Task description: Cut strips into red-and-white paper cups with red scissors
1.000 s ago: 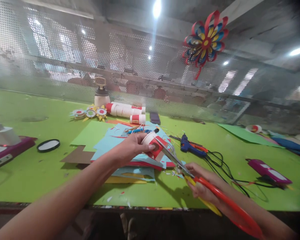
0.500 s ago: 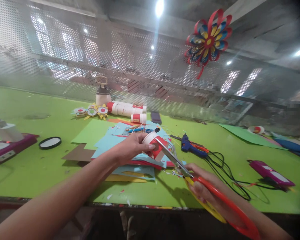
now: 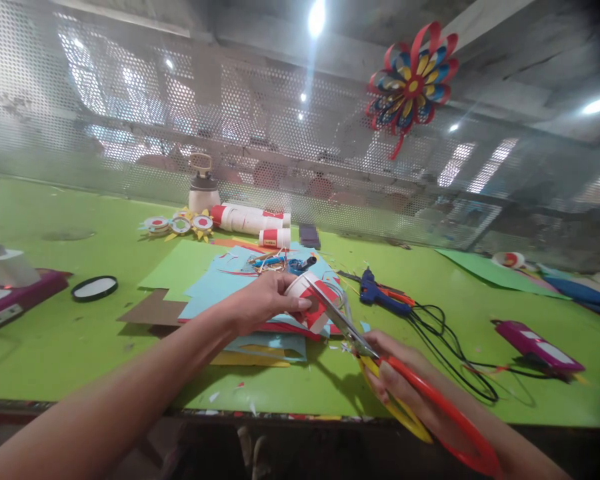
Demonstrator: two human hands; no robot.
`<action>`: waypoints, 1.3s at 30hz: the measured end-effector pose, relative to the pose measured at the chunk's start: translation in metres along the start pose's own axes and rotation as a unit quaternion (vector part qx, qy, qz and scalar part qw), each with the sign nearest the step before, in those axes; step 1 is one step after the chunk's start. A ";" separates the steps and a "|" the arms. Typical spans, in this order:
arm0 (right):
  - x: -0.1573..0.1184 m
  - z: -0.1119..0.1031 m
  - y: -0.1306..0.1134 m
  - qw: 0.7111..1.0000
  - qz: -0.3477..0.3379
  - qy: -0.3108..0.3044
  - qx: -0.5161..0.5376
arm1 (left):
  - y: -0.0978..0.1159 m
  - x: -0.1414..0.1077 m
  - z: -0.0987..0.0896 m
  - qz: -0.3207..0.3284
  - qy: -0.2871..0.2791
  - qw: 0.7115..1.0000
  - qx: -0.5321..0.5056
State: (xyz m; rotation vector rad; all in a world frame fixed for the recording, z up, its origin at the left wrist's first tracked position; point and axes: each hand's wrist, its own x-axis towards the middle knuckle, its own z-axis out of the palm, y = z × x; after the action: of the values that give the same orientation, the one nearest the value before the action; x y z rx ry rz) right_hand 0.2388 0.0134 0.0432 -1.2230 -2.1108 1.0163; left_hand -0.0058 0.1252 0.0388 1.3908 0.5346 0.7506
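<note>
My left hand [image 3: 270,300] pinches a red and white paper cup [image 3: 316,312] by its rim, thumb on the near side. The cup lies tilted above the stacked coloured paper. My right hand [image 3: 395,373] is wrapped round the handles of a pair of scissors [image 3: 430,393], one handle red and the other yellow. Its blades reach up and left to the cup's side, overlapping the wall near the rim. Whether the edges are in the card is hard to make out. Beneath are light blue sheets [image 3: 205,287] and small paper scraps.
A blue glue gun [image 3: 380,297] with black cable lies to the right, by a purple power strip [image 3: 540,347]. Stacked paper cups [image 3: 250,219], paper flowers [image 3: 180,225] and a spray bottle [image 3: 203,193] stand behind. Another power strip [image 3: 30,293] and a round black-rimmed disc [image 3: 95,288] sit left.
The scissor handles have come closer together and shifted slightly left. The cup stays in my left hand, turned a little. The whole view has shifted slightly.
</note>
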 end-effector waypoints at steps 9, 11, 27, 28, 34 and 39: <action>0.011 0.004 -0.002 0.999 -0.008 0.033 0.018 | -0.002 0.001 0.000 0.001 0.013 1.000 -0.007; 0.012 0.005 -0.001 0.999 -0.005 0.032 0.024 | -0.003 0.001 0.000 0.002 0.012 1.000 -0.010; 0.014 0.006 0.002 0.996 0.010 0.085 -0.014 | -0.002 -0.001 0.004 -0.078 0.009 0.997 -0.024; 0.014 0.005 0.002 0.996 0.013 0.088 -0.026 | -0.002 -0.001 0.004 -0.073 0.009 0.997 -0.025; 0.017 0.005 0.019 0.978 0.061 0.118 -0.162 | -0.006 0.006 -0.007 -0.016 0.038 0.998 -0.056; 0.011 0.007 0.022 0.950 0.083 0.139 -0.266 | -0.008 0.008 -0.011 -0.029 0.093 0.991 -0.096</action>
State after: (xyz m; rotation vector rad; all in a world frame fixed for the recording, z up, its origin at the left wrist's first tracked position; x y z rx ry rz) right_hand 0.2397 0.0278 0.0217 -1.7070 -2.1430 0.2982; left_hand -0.0077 0.1383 0.0302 1.1290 0.6288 0.8665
